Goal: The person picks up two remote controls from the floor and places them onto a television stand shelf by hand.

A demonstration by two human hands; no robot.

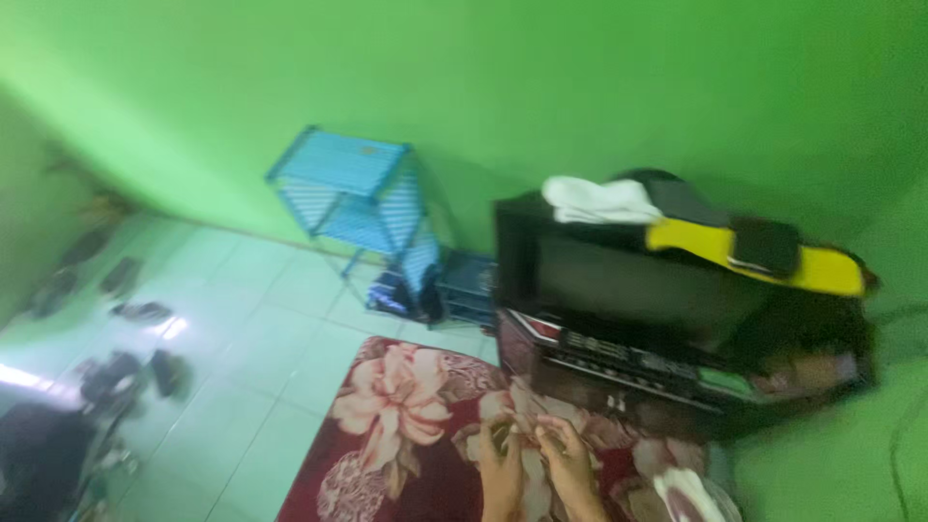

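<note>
While the head view is blurred, both hands show at the near edge, side by side and touching at the fingertips. The left hand [501,464] has its fingers curled in around something small and dark, but the blur hides what it is, so I cannot tell whether its grip is clenched on a thing or merely folded. The right hand [570,462] meets it from the right with fingers bent toward the same spot; its grip is likewise too blurred to judge. Both hands lie over a dark red floral mat [406,425] with large pale pink blooms, spread on the pale tiled floor [251,319].

Just beyond the hands, to the right, stands a black cabinet [619,290] with a low shelf of dark items. On its top lie a white cloth [597,201] at the left and a yellow and black object [764,256] at the right. Farther left, near the green wall [483,77], a blue wire rack [353,193] stands tilted on the floor. Dark scattered things [126,372] lie at the far left on the tiles. A white and red bundle [691,495] sits just right of the right hand.
</note>
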